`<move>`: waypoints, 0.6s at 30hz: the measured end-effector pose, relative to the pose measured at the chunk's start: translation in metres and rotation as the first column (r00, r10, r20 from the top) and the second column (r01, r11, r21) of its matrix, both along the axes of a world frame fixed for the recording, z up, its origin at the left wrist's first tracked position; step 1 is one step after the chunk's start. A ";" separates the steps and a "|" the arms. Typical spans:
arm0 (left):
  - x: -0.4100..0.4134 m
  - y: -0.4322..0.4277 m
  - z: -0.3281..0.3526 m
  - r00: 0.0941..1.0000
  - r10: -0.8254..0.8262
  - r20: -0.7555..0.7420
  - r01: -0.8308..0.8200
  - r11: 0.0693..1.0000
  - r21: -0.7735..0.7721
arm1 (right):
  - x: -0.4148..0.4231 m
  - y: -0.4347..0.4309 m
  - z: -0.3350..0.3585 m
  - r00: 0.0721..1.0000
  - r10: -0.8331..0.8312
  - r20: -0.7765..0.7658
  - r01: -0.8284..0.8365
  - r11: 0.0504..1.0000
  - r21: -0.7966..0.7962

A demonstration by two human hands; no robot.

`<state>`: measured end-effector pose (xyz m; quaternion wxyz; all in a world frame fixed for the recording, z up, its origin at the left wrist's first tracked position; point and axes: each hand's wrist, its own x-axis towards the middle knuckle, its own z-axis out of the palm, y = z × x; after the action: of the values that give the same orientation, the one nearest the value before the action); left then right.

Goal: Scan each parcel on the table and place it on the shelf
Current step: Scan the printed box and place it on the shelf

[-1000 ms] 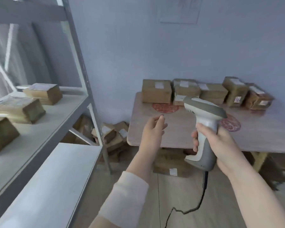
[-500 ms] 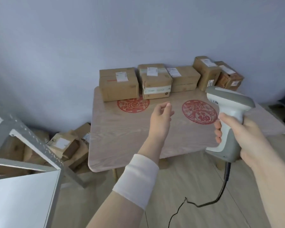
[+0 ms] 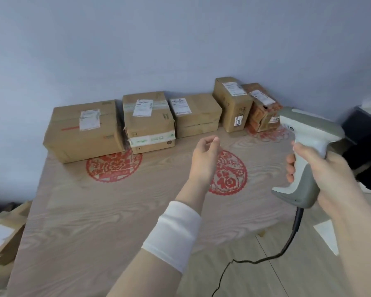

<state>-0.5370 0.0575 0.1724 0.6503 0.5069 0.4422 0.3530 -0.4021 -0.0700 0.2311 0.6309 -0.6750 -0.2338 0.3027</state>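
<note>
**Table brought closer, shelf lost from view**

Compared with half a second ago, the pale wood-grain table (image 3: 99, 221) is seen from nearer and fills more of the picture, and the white metal shelf seen then at the lower left is no longer in view. The left hand (image 3: 204, 156) is held above the table, empty, its fingers loosely curled and part-open, nearer the row of parcels than before. The grey-and-white handheld barcode scanner (image 3: 304, 159) is gripped around its handle by the right hand (image 3: 321, 170), as before.

Five brown cardboard parcels with white labels are lined up along the far edge against the blue wall (image 3: 137, 39): a large one at the left (image 3: 84, 131), a taped one (image 3: 148, 123), a flat one (image 3: 196, 114), a tall one (image 3: 232, 103) and a red-printed one (image 3: 261, 106), whose right side is partly hidden by the scanner head. The label print cannot be read. Another labelled cardboard box (image 3: 2, 234) is cut off at the left edge, below the table.
</note>
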 end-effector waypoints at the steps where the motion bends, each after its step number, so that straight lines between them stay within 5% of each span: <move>1: 0.012 0.009 -0.003 1.000 0.008 -0.003 -0.008 1.000 -0.018 | 0.015 0.009 -0.002 1.000 -0.010 -0.024 0.010 1.000 0.009; 18: 0.232 0.149 -0.040 0.995 -0.092 0.034 0.095 0.991 -0.093 | 0.225 0.142 0.013 0.999 0.008 0.042 -0.002 0.989 -0.146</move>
<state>-0.3053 0.2067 0.1322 0.6959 0.4904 0.4244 0.3085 -0.1773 0.0719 0.2437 0.5741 -0.7250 -0.2263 0.3060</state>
